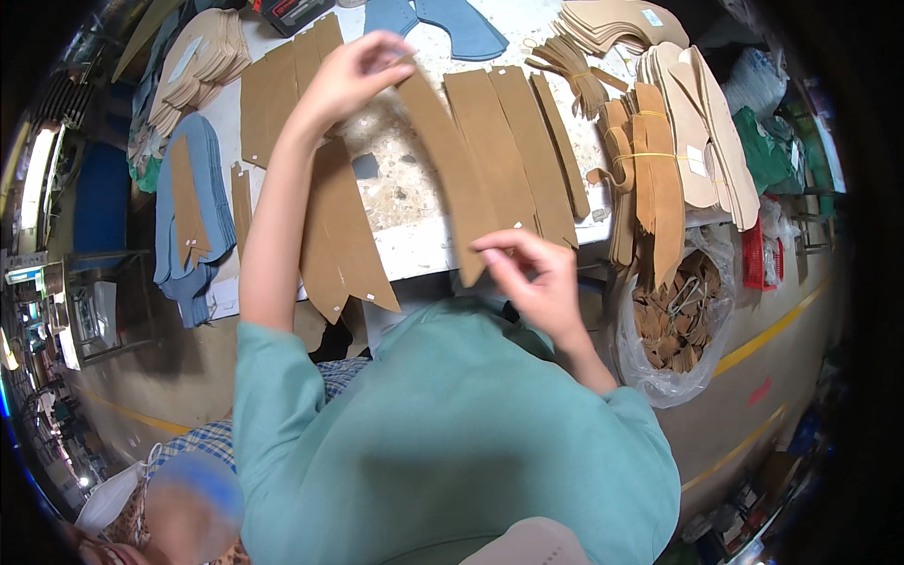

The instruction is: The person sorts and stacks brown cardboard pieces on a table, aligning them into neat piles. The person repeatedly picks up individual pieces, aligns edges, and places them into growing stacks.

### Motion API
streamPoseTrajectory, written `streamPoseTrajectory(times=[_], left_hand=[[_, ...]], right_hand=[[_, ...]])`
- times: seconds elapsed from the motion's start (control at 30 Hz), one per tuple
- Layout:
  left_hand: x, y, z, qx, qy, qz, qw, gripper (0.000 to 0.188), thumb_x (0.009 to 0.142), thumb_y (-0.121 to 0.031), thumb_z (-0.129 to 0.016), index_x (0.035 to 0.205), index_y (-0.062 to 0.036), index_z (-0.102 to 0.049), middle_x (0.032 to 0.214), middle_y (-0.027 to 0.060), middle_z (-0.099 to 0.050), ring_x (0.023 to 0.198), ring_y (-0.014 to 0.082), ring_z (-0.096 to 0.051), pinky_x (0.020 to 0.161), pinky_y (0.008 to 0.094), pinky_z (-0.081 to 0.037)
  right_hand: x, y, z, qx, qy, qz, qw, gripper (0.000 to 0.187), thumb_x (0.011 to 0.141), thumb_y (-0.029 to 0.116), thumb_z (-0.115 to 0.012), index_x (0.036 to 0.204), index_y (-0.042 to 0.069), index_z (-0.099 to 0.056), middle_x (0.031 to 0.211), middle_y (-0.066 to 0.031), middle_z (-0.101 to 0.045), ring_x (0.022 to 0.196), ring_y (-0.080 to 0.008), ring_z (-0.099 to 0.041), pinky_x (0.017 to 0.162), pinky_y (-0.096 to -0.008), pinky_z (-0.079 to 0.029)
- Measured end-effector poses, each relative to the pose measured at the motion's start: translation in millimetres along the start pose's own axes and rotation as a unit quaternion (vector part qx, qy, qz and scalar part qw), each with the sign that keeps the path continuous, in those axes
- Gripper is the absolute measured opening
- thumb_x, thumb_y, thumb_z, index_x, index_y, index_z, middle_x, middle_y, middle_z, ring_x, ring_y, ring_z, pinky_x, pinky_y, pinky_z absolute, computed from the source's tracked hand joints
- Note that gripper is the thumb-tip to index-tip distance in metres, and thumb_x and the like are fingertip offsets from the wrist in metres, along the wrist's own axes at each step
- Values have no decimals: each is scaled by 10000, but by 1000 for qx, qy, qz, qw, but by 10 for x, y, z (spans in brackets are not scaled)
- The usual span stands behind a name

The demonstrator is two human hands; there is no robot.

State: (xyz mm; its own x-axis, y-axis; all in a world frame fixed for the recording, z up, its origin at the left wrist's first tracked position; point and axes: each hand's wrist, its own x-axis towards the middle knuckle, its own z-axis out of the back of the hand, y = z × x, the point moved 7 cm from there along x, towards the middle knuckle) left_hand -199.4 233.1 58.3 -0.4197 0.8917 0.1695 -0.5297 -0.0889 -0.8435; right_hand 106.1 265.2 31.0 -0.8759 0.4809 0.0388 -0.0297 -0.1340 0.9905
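Note:
A long brown leather-like strip [444, 155] slants across the table's near middle, above other pieces. My left hand [363, 75] reaches far forward, with thumb and fingers closed on the strip's far end. Close to my body, my right hand [541, 282] pinches the near end's edge between thumb and forefinger. Just right of the strip lie flat brown pieces [513, 141] side by side. Under my left forearm is another brown piece [344, 226] with a notched near end and small white tags. My left arm hides part of the pieces behind it.
Bundled brown strips [656, 179] and stacked beige pieces [692, 122] lie at the right. A clear plastic bag [626, 353] of brown scraps hangs below them. Blue stacked pieces [212, 179] are at the left, blue cutouts [461, 28] at the far edge. Another person [193, 499] is at lower left.

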Motion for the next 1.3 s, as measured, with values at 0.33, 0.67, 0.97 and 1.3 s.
streamPoseTrajectory(times=[0.33, 0.67, 0.97, 1.3], left_hand=[[1163, 86, -1091, 102, 167, -1, 981, 379, 838, -201, -789, 1178, -99, -658, 837, -5, -693, 792, 72, -606, 752, 252, -482], [1100, -58, -1099, 247, 78, -80, 963, 330, 797, -280, -794, 1070, -126, -692, 786, 19, -682, 752, 147, -642, 717, 310, -514], [-120, -152, 333, 187, 34, 68, 979, 230, 846, -239, -722, 968, -47, -690, 820, 79, -692, 733, 162, -638, 699, 301, -526], [-1150, 515, 449, 295, 53, 57, 952, 276, 796, -226, -774, 971, -49, -656, 845, 41, -651, 802, 173, -614, 738, 290, -507]], right_hand=[[-112, -286, 806, -93, -213, -86, 969, 141, 908, 76, -673, 1022, 47, -752, 672, 33, -644, 536, 12, -409, 491, -187, -332], [-78, -28, 744, -302, -175, -76, 934, 148, 889, 101, -690, 1011, 34, -739, 565, -40, -567, 506, -47, -480, 489, -235, -385], [-131, -100, -392, -38, 158, -109, 981, 135, 898, 90, -680, 1020, 39, -653, 641, -23, -623, 528, -51, -521, 524, -216, -415], [-83, -349, -1253, -24, 363, -70, 929, 253, 930, 79, -634, 1172, 18, -674, 1007, -83, -687, 776, -122, -661, 711, -257, -520]])
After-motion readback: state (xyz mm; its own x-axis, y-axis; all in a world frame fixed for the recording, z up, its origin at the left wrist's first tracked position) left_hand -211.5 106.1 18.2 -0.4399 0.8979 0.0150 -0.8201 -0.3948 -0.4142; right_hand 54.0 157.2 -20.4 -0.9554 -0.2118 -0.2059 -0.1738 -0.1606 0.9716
